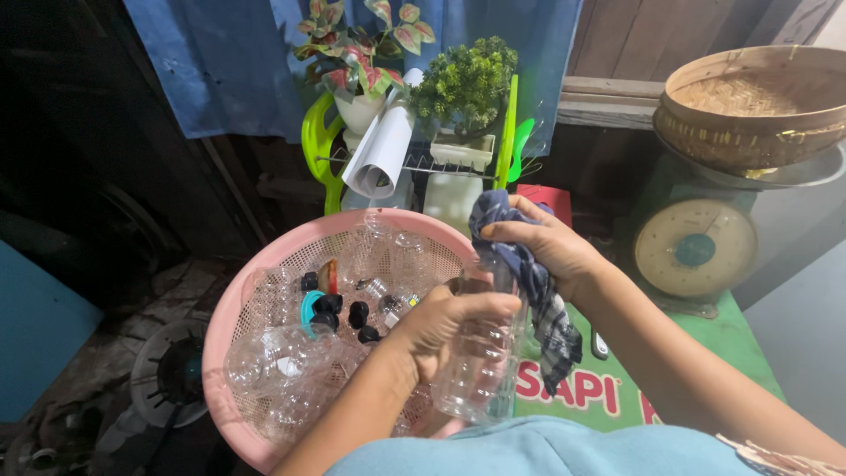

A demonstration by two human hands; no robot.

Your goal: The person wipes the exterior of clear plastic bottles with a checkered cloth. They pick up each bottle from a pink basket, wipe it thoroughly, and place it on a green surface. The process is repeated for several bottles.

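My left hand (pixel 445 322) grips a clear plastic bottle (pixel 480 370) around its upper part, held over the near right side of a pink perforated basket (pixel 264 264). My right hand (pixel 551 247) clutches a blue checked cloth (pixel 538 291) against the bottle's top; the cloth hangs down the bottle's right side. The basket holds several clear plastic bottles (pixel 282 361) and several loose black caps (pixel 348 313), plus one teal cap.
A green weighing scale (pixel 696 251) with a round dial carries a woven bamboo tray (pixel 749 106) at the right. Behind the basket stand two potted plants (pixel 463 84), a rolled white paper (pixel 383 150) and a green wire rack. A green printed mat (pixel 582 388) lies under my right forearm.
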